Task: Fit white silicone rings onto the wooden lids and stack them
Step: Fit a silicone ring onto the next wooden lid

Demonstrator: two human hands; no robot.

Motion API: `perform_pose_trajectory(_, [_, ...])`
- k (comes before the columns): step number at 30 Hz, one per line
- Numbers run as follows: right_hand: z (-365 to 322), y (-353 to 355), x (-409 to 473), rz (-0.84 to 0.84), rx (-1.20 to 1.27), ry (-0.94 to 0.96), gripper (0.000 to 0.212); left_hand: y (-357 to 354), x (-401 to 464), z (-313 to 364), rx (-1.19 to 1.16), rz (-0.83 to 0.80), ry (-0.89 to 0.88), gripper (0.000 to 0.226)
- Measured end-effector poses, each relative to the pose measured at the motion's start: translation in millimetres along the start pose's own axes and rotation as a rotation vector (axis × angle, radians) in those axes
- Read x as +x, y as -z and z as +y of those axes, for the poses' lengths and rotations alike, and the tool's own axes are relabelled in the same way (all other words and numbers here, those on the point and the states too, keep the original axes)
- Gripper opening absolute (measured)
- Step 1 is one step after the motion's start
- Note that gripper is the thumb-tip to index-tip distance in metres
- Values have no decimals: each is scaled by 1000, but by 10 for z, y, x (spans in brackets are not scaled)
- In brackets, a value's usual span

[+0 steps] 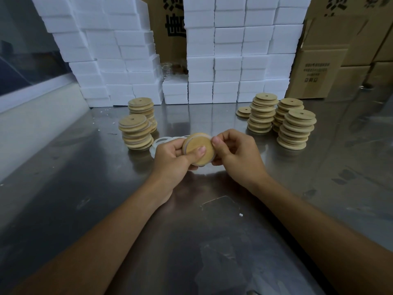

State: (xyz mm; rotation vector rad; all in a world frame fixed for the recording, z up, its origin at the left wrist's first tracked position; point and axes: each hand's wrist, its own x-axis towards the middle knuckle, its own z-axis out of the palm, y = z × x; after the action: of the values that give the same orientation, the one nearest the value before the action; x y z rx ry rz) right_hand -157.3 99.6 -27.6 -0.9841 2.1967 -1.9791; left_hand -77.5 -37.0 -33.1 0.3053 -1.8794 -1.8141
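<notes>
Clearly the work centres on one wooden lid [198, 149], held above the steel table [212, 231] between both hands, and everything else can be placed from it. The left hand [172, 155] grips it from its left side, thumb laid flat across the face and fingers curled behind. The right hand [234, 152] pinches the lid's right edge, thumb and fingertips closed on the white silicone ring [209, 138] that shows as a pale band along the rim.

Just behind and left of the lid lie loose rings [158, 143] on the table. Further left stand two finished stacks [136, 132] with white edges showing; well to the right stand bare lid stacks [293, 129].

As a judgement, the lid is light, stiff and smooth, so it should be held by face and back, leaving the rim free. The ring looks soft and stretchy, probably a little grippy; it is best worked on in short pinches round the edge, or it may roll or spring off the opposite side.
</notes>
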Motion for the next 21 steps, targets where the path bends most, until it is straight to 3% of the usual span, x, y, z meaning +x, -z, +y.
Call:
perform_pose_trajectory(5, [11, 5, -22, -3, -45, -52, 17, -9, -2, -10, 20, -11, -15, 18])
perform_pose_trajectory(11, [-20, 42, -65, -1, -411, 288, 9, -9, -19, -40, 298, -111, -140, 16])
perform_pose_trajectory(21, [8, -13, -26, -34, -138, 81, 15, -15, -3, -26, 41, -22, -47, 23])
